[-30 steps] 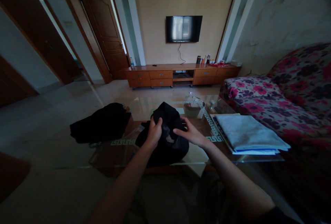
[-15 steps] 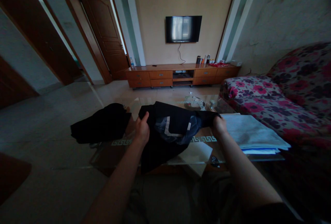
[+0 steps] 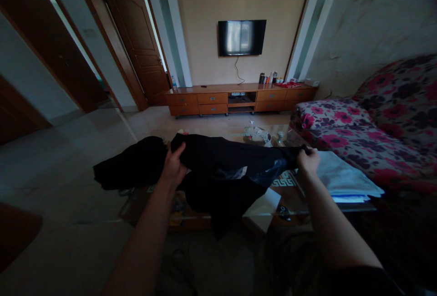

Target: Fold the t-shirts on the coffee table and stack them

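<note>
Cloth (image 3: 232,148), black and floppy, is stretched between your two hands above the glass counter (image 3: 296,198) in the head view. Your left hand (image 3: 175,166) has its grip clamped on one end, thumb on top, and your right hand (image 3: 309,161) has its grip clamped on the other end. One low corner seems to hang past the near edge of the counter, so it could snag there if you pull hard. If one grip gets loose, that side could flop down and get creased. Your right hand is just beside the folded pale blue stack (image 3: 348,175), so a wide swing might push it crooked. Your left hand is near the dark heap (image 3: 133,164), and black with black could get mixed up. A big flap might also tip the little glass jar (image 3: 280,137) on the far side; it is too small to tell what is in it. Across the room, the long cabinet (image 3: 211,90) has shut drawers (image 3: 213,108) that hide their insides, and an open shelf (image 3: 241,104) with a small white thing (image 3: 238,94) above it.
</note>
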### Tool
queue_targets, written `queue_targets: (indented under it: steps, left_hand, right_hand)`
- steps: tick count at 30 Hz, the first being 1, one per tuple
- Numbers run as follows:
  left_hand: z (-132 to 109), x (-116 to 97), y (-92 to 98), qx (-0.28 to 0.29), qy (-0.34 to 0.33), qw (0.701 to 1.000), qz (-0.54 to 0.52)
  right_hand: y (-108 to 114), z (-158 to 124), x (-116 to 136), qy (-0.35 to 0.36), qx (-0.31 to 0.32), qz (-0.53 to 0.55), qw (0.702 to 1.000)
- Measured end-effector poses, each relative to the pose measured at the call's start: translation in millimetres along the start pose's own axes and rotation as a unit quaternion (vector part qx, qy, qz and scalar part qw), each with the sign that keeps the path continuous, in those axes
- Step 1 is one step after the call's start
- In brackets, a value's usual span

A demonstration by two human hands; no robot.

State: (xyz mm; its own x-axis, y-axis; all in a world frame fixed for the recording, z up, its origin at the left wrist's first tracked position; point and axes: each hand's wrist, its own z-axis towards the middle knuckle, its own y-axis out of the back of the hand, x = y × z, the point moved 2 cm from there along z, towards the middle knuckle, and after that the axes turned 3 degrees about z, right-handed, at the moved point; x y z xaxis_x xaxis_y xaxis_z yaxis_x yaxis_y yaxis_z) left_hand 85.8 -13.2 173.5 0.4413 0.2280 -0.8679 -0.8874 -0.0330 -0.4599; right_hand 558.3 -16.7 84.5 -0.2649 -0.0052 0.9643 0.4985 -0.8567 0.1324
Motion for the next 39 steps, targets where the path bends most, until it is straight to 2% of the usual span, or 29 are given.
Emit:
queue_targets:
  steps: [4, 7, 9, 12, 14, 17, 21, 26, 30, 35, 39]
  left_hand:
    - [-4.0, 17.3, -1.9, -0.002, 0.053, 0.995, 0.083]
    - [-9.5, 23.9, -9.5, 0.06, 0.054, 0.983, 0.164]
    - [-14.2, 22.6, -15.5, 0.11, 0.048, 0.973, 0.196]
    - [-21.0, 17.6, -20.6, 0.173, 0.061, 0.964, 0.192]
    - [-25.4, 14.7, -21.6, 0.215, 0.084, 0.957, 0.174]
    - [-31.7, 11.0, -21.9, 0.27, 0.122, 0.944, 0.145]
    - [-35.9, 7.0, -21.0, 0.297, 0.147, 0.937, 0.109]
    - [-33.5, 8.0, -16.1, 0.312, 0.165, 0.931, 0.09]
    - [-32.1, 9.9, -14.1, 0.32, 0.168, 0.929, 0.082]
    - [-33.5, 8.1, -15.6, 0.297, 0.16, 0.936, 0.1]
    - [-34.7, 6.3, -17.3, 0.29, 0.153, 0.937, 0.12]
  right_hand:
    - [-3.8, -22.6, 6.7, 0.011, 0.071, -0.169, 0.983]
    - [-17.6, -46.0, 17.7, 0.081, 0.149, -0.227, 0.959]
    - [-31.3, -62.7, 24.6, 0.137, 0.248, -0.195, 0.939]
    - [-51.3, -91.7, 32.0, 0.177, 0.421, -0.089, 0.885]
    - [-60.5, -111.9, 36.0, 0.178, 0.485, -0.047, 0.855]
    - [-68.0, -138.5, 42.2, 0.164, 0.541, -0.037, 0.824]
    - [-70.0, -158.6, 48.3, 0.072, 0.64, -0.065, 0.762]
    - [-64.2, -162.7, 55.9, -0.003, 0.704, -0.075, 0.706]
    - [-60.6, -168.5, 62.4, -0.033, 0.731, -0.06, 0.679]
    - [-60.5, -177.4, 64.7, -0.065, 0.74, -0.006, 0.669]
    - [-59.3, -180.4, 63.5, -0.034, 0.753, -0.031, 0.657]
